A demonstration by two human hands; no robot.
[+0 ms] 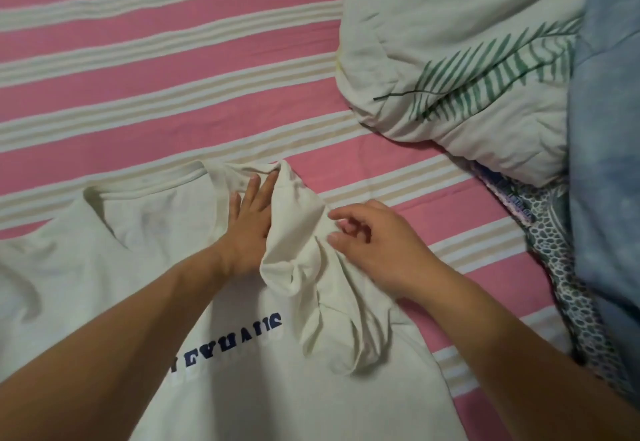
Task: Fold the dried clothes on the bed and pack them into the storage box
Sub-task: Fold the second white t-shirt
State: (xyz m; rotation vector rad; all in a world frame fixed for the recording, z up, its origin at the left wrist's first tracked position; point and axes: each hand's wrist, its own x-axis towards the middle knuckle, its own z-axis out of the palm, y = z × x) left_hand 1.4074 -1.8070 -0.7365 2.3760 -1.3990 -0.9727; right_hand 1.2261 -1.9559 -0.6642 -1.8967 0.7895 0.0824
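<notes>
While the white T-shirt (145, 267) lies front-up on the striped bed sheet (173, 76), the left hand (247, 225) presses flat beside its collar and the right hand (374, 243), fingers loosely curled, seems to pinch the bunched sleeve (311, 267). Released unsmoothed, that sleeve creases; beyond the shirt, the quilt (450, 59) could crowd it.

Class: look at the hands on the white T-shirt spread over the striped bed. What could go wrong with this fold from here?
1. The sleeve is bunched under the right hand; folded like this, it may crease.
2. The left hand pins only the shoulder, so the white T-shirt could skew.
</notes>
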